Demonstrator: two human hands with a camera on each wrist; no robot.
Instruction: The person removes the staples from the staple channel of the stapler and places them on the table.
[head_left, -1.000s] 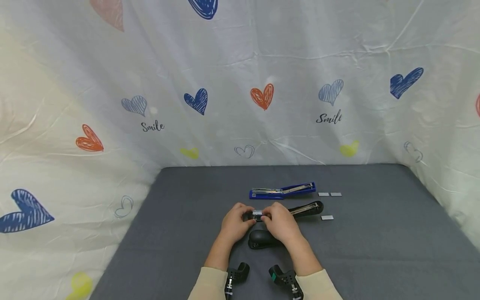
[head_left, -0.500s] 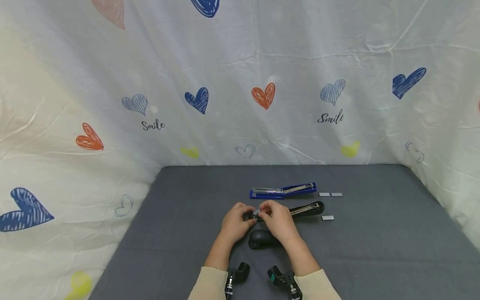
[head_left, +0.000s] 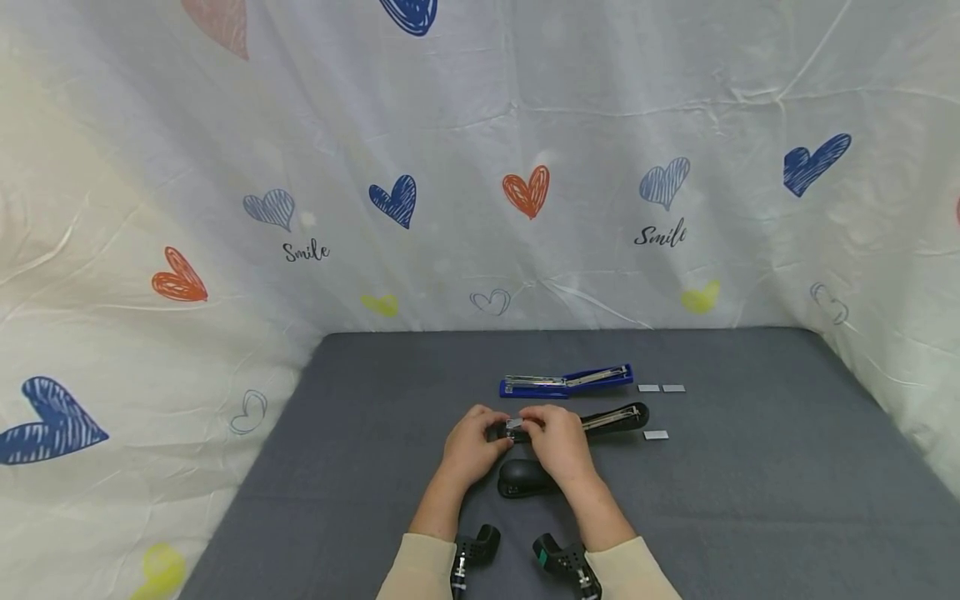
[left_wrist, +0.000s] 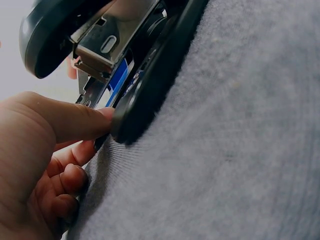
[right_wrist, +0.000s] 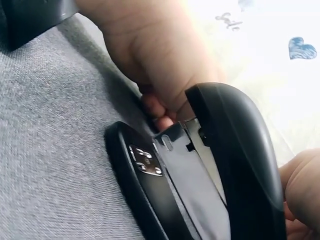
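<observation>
Mid-table, an opened black stapler (head_left: 611, 419) lies with its top swung back to the right. My left hand (head_left: 472, 443) grips its left end between thumb and fingers. Over its tray, my right hand (head_left: 558, 440) pinches a small silvery strip of staples (head_left: 514, 423) by the right end. Nearer me lies another black stapler (head_left: 525, 479), partly behind my right hand; its head (left_wrist: 55, 35) and base (right_wrist: 135, 175) fill the wrist views. In the right wrist view, fingers of the right hand (right_wrist: 302, 192) show behind that head. The pinched strip is hidden from both wrist cameras.
Behind the hands lies an opened blue stapler (head_left: 566, 382). To the right are more staple strips, two in the back row (head_left: 660, 388) and one strip (head_left: 656, 435) nearer. A grey cloth (head_left: 750, 500) covers the table; a white curtain with hearts (head_left: 450, 125) hangs behind.
My right fingertips moved left with the strip, then slightly back to the right; the strip shifted a little over the stapler. The left hand stays in place.
</observation>
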